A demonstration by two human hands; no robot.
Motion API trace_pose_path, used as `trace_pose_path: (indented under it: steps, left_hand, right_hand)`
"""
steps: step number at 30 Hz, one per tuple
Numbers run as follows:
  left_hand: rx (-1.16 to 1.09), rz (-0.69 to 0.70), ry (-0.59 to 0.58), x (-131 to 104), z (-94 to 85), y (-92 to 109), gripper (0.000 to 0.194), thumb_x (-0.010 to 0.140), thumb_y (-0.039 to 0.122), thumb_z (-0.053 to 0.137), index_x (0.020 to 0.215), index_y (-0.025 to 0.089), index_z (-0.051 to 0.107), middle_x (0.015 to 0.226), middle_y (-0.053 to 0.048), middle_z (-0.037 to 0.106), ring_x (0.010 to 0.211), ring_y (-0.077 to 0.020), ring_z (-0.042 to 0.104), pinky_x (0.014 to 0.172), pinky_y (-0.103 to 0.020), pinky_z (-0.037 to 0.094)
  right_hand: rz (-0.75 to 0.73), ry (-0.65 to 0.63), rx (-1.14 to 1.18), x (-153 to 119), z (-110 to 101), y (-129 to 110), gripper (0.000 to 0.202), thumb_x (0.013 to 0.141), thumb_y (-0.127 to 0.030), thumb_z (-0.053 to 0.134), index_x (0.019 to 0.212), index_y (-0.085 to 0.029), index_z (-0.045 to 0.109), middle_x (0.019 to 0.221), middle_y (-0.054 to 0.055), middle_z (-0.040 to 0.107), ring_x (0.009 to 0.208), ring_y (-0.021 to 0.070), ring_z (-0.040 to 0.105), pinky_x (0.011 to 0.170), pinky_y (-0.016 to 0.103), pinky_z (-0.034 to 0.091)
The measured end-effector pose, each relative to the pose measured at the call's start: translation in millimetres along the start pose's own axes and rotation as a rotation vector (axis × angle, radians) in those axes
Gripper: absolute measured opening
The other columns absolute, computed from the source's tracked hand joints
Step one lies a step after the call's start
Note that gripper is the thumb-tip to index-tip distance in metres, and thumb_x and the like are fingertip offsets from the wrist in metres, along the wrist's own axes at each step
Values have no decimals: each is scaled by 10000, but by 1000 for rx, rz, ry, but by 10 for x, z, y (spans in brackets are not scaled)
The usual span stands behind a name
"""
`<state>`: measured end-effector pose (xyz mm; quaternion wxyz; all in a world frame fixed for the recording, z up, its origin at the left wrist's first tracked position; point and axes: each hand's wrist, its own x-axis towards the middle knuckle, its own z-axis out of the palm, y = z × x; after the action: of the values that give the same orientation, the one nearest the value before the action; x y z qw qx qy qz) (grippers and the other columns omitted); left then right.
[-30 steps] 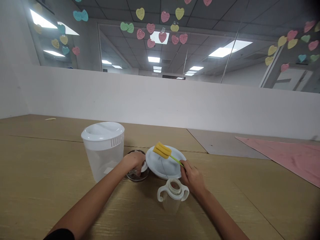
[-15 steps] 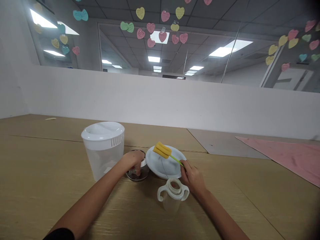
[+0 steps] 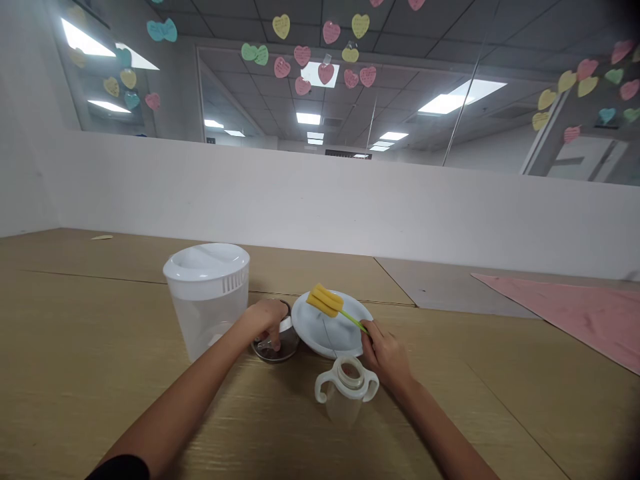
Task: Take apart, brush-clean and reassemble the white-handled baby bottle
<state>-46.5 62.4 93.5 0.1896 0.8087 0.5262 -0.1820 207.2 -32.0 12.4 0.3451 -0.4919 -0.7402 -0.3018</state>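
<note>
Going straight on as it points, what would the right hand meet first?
Probably the white plate just ahead of the right hand, though depth is unclear; it may pass above.

The tub (image 3: 205, 293) blocks sideways passage just left of the left hand (image 3: 270, 319). The bowl (image 3: 287, 350) lies under that hand, with the plate (image 3: 307, 333) close against its right, leaving hardly any gap. The brush (image 3: 325, 301), held in the right hand (image 3: 387, 353), bars part of the way down to the plate. The cup (image 3: 345, 403) obstructs the near side. A hand could pass between cup and left forearm (image 3: 190, 393), or across the worktop (image 3: 480, 373) rightward.
</note>
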Motion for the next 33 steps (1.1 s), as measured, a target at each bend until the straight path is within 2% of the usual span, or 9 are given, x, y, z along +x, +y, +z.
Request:
trace_pose_path:
  steps: [4, 7, 11, 17, 20, 28, 33]
  left_hand:
    - [1, 8, -3, -9, -10, -8, 504, 389, 195, 809, 822, 148, 556, 808, -98, 697, 683, -245, 665, 572, -291, 543]
    - [3, 1, -19, -20, -15, -10, 564, 390, 179, 805, 898, 136, 563, 830, -119, 698, 710, -259, 669, 594, -301, 545]
    - [-12, 0, -23, -22, -11, -25, 615, 432, 180, 791, 994, 137, 545, 827, -122, 702, 676, -230, 666, 583, -290, 542]
    - [-21, -6, -3, -10, 5, -29, 491, 493, 235, 768, 930, 125, 572, 752, -115, 699, 598, -202, 652, 525, -254, 527]
    - [-13, -12, 28, -37, 1, -14, 414, 532, 255, 742, 898, 128, 595, 793, -119, 698, 598, -200, 651, 524, -258, 525]
    - [15, 10, 68, -91, -27, 24, 524, 512, 276, 760, 992, 170, 577, 902, -100, 692, 689, -223, 665, 545, -237, 518]
    - [2, 9, 11, -86, -46, 9, 501, 475, 276, 790, 906, 134, 578, 840, -122, 694, 679, -235, 662, 554, -272, 529]
  right_hand:
    - [-1, -3, -8, 4, -10, 0, 230, 891, -184, 330, 930, -138, 552, 751, 37, 610, 576, 122, 546, 522, 228, 364]
    - [-4, -7, -18, 10, -19, -4, 235, 887, -181, 329, 934, -139, 555, 753, 37, 614, 572, 119, 544, 519, 227, 360]
    - [0, -10, -16, 9, -17, -5, 238, 890, -184, 321, 918, -145, 555, 752, 34, 617, 593, 121, 552, 532, 227, 366]
    - [6, -21, -12, -10, 2, 11, 220, 882, -184, 337, 934, -151, 549, 778, 39, 621, 590, 123, 558, 533, 230, 375]
    - [6, -26, 10, -13, 8, 16, 219, 885, -189, 337, 937, -151, 546, 790, 43, 619, 620, 128, 568, 551, 229, 391]
    - [16, -30, 4, -1, -8, 8, 236, 888, -189, 322, 929, -154, 553, 793, 46, 622, 606, 122, 565, 547, 226, 388]
    - [12, -35, 3, -2, -1, 11, 228, 883, -184, 329, 932, -151, 549, 772, 41, 616, 593, 124, 560, 533, 230, 379]
